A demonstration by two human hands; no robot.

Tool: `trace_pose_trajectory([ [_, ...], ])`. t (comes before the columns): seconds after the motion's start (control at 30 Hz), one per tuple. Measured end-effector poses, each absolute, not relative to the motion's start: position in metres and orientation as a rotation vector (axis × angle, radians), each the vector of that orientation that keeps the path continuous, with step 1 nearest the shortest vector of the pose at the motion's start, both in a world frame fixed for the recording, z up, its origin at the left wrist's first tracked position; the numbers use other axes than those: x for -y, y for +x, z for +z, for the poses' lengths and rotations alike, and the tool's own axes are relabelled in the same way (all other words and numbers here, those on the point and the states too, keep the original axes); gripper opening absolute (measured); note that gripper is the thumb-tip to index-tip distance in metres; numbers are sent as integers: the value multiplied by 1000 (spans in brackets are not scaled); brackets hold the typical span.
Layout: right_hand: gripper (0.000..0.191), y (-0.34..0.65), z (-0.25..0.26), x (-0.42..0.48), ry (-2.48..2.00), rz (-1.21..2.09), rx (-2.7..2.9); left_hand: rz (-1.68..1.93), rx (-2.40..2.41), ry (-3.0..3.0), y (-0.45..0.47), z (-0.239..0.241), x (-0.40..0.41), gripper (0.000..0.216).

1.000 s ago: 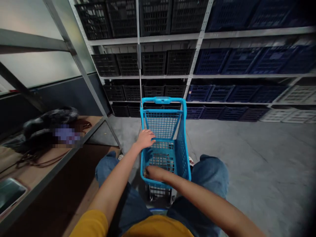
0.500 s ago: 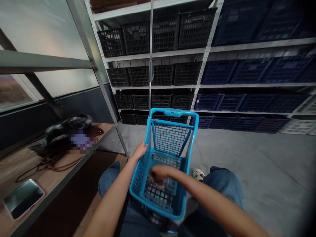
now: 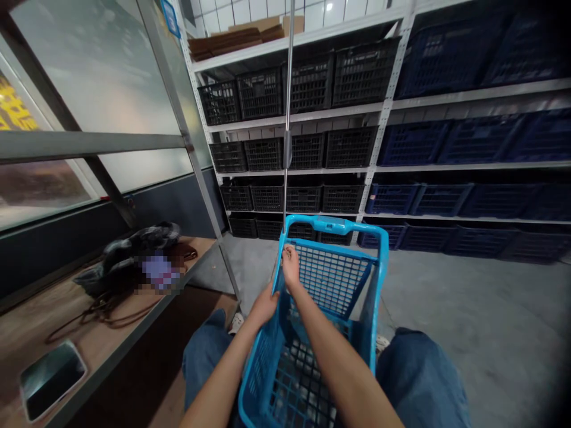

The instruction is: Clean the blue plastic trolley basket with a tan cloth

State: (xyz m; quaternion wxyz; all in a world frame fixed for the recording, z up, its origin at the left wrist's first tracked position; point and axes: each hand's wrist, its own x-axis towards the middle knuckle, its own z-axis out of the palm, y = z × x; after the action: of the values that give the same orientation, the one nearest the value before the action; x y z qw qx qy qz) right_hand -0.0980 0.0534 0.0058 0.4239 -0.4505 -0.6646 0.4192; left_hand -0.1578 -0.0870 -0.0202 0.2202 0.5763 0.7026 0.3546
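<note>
The right hand (image 3: 291,268) has moved up from the bottom of the blue cart (image 3: 341,285), at the frame's lower centre, to its upper left edge, fingers curled but whether pinching anything I cannot tell, while the left hand (image 3: 266,304) clasps the left rim, thumb over it.

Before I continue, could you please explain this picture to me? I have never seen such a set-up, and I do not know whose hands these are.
There is no machine: these are a person's own bare hands. The view comes from one camera worn on the head, looking forward and down. The left hand holds the left rim of a blue basket. The right hand is at its corner near the handle; I cannot tell whether it pinches something small. On the wooden bench lie a flat device and a dark heap. Ahead, crates stand on white shelves.
</note>
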Motion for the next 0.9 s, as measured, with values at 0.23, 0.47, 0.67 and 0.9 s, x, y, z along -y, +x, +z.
trace_pose_trajectory([
  [0.23, 50, -112, -85, -44, -799, 1108, 1214, 1037, -1877, 1527, -152, -19, 98, 51],
  [0.47, 42, -112, -63, -43, -747, 1030, 1219, 1060, -1937, 1393, -144, -22, 108, 50],
  [0.67, 42, -108, -89, -24, -830, 1180, 1186, 1137, -1908, 1347, -144, -20, 120, 53],
  [0.9, 39, -110, -75, -32, -782, 1136, 1232, 1166, -1915, 1326, -141, -23, 123, 53],
])
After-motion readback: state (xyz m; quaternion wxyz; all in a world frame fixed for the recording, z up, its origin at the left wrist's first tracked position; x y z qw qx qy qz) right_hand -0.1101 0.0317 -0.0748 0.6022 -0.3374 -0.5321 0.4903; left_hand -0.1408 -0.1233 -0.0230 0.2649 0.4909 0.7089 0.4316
